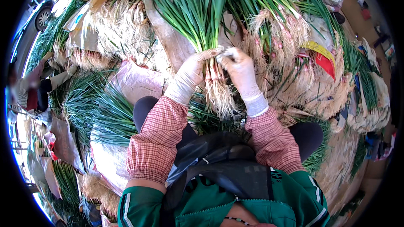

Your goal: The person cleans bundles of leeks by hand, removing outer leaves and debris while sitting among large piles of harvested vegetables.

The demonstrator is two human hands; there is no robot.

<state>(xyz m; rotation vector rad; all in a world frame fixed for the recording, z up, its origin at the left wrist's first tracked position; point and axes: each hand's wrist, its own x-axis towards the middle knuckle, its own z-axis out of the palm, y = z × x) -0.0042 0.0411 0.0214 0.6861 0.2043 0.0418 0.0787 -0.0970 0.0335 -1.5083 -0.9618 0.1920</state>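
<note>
One onion bunch (207, 35), upper centre | left hand (190, 71) gripping stems (213, 71) | right hand (241, 69) curled alongside, hold unclear | likely light, leaves (185, 8) bruisable: grasp stems

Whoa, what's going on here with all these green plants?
Someone is holding a bunch of long green plants that look a bit like spring onions. The left gloved hand is closed around the stems, and pale, stringy roots hang down below it. The right gloved hand is right beside the same stems, fingers bent; I can't tell if it's pinching anything. More rooty plants are heaped around, and another person is over at the far left.
</note>
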